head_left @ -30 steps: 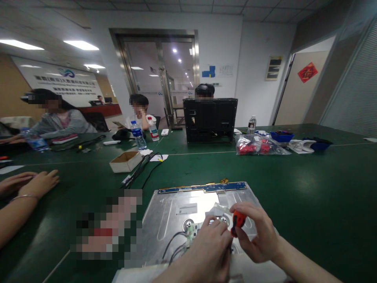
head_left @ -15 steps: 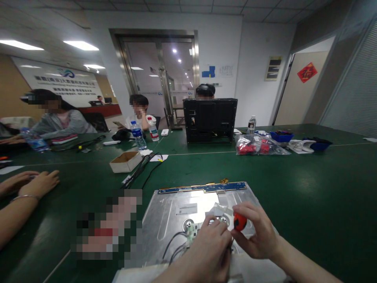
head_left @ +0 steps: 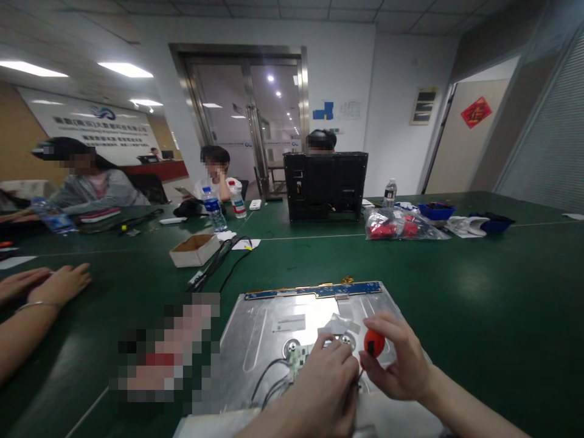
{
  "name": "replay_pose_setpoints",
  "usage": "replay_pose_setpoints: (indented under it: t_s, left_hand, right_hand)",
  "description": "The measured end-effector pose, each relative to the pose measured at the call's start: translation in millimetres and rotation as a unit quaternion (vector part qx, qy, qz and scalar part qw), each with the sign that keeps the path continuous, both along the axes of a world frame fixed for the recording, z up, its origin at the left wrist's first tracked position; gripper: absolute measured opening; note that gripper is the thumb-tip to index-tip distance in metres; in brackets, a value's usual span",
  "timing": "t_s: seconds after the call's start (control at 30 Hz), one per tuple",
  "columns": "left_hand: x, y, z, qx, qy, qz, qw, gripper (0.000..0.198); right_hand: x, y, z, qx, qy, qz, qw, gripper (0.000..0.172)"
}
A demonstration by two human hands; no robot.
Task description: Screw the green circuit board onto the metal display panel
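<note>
At the lower right of the frame, pinching a rounded red-and-black handle (head_left: 374,344), apparently of a screwdriver, between thumb and fingers of the right grip (head_left: 402,365). At lower centre, resting the left grip (head_left: 329,374), curled, over a metal panel (head_left: 260,322) on the green tabletop (head_left: 493,304), with a thin dark shaft (head_left: 360,376) between the 2 grips; cannot tell whether pinching anything beneath.

Could slip sideways, probably through so light a pinch on the handle and so little sight of the tip. Might then scratch the panel, jab the left fingers or gouge the green circuit board (head_left: 298,358) beside them. Could also snag the loose black cables (head_left: 260,379) with the left forearm and strain the board.

Note dull silver sheet metal, pressed into long rounded grooves, with a round, ringed mount (head_left: 291,348) and a flat rectangular label (head_left: 289,323). Note also crinkled, greyish tape-like film (head_left: 340,325) above the left fingers, and a narrow, rigid blue strip (head_left: 314,291) along the far edge
</note>
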State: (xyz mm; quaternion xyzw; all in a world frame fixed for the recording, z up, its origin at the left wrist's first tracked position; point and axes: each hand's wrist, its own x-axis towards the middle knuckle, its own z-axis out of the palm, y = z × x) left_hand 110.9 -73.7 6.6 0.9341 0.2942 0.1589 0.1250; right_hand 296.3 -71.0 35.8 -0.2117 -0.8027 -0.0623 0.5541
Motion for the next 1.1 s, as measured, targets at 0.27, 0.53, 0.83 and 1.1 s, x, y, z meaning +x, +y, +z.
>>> replay_pose_setpoints:
  t_s: [0.27, 0.53, 0.83, 1.1]
  left_hand:
    - [0.6, -1.3, 5.0, -0.006, 0.012, 0.005, 1.0, 0.021]
    - [-0.1, -0.4, 2.1, 0.0, 0.015, 0.001, 1.0, 0.021]
    - [1.0, -0.5, 0.6, -0.002, -0.008, -0.004, 1.0, 0.022]
    - [0.6, 0.6, -3.7, 0.01, -0.014, -0.001, 1.0, 0.022]
  right_hand:
    - [0.8, -0.7, 3.1, 0.001, -0.018, -0.003, 1.0, 0.04]
    - [4.7, -2.3, 4.3, -0.016, -0.038, 0.018, 0.999, 0.048]
    - [1.0, -2.0, 2.3, -0.008, -0.016, -0.004, 1.0, 0.054]
    - [1.8, -0.7, 2.6, 0.009, -0.033, -0.004, 0.999, 0.045]
